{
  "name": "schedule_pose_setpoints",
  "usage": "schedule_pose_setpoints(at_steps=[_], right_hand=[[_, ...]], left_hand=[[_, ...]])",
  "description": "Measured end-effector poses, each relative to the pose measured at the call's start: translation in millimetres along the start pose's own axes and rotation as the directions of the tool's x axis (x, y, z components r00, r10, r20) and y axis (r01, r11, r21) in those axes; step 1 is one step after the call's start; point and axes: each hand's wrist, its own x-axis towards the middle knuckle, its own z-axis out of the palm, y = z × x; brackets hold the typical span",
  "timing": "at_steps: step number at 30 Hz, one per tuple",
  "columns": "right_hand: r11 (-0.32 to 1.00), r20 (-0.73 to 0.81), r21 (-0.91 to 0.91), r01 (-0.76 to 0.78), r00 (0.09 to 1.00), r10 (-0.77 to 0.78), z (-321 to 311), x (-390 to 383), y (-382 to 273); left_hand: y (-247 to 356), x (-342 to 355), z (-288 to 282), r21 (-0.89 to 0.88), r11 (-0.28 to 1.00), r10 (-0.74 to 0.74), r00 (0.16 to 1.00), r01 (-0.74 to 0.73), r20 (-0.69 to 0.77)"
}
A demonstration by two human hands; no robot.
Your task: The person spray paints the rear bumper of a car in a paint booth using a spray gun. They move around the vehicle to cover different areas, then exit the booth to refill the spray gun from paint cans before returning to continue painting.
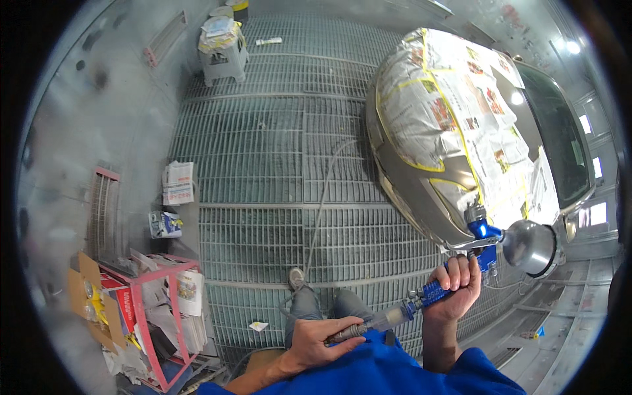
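My right hand (453, 296) grips the blue handle of a spray gun (487, 230), which has a silver cup (530, 248) on its side and points toward the car's front. My left hand (329, 341) holds the metal coupling at the end of a clear inline filter (388, 317) attached below the gun's handle. The silver car (411, 184) on the right has its hood and front covered with newspaper (480, 112) edged in yellow tape.
I stand on metal floor grating (257, 158), crossed by a pale hose (324, 197). A stool (220, 62) with containers stands at the back. Newspapers (178, 182), a pink metal rack (174, 319) and an open cardboard box (92, 280) lie along the left wall.
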Motion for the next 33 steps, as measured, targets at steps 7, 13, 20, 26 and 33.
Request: schedule_pose_setpoints(at_steps=[7, 13, 20, 26, 33], right_hand=[[0.995, 0.222, 0.093, -0.026, 0.975, 0.005, 92.6, 33.2, 64.5], [0.947, 0.347, -0.311, -0.075, 0.919, 0.187, 101.0, 121.2, 115.8], [0.578, 0.151, -0.815, -0.042, 0.947, 0.283, 105.7, 282.3, 144.8], [0.035, 0.043, -0.999, 0.035, 0.965, 0.26, 79.5, 372.1, 174.3], [-0.129, 0.153, -0.962, 0.239, 0.87, 0.47, 123.2, 467.6, 214.1]], left_hand=[[21.9, 50.2, -94.2, -0.066, 0.996, -0.055, 0.998, 0.055, -0.004], [-71.4, 146.9, -150.7, 0.08, 0.997, -0.03, 0.985, 0.017, 0.169], [-226.4, 248.0, -271.2, 0.606, 0.742, -0.328, 0.943, 0.287, -0.044], [-331.9, 348.5, -354.9, 0.782, 0.447, -0.361, 0.887, 0.435, -0.287], [-433.2, 457.4, -425.8, 0.694, 0.41, -0.371, 0.804, 0.591, -0.466]])
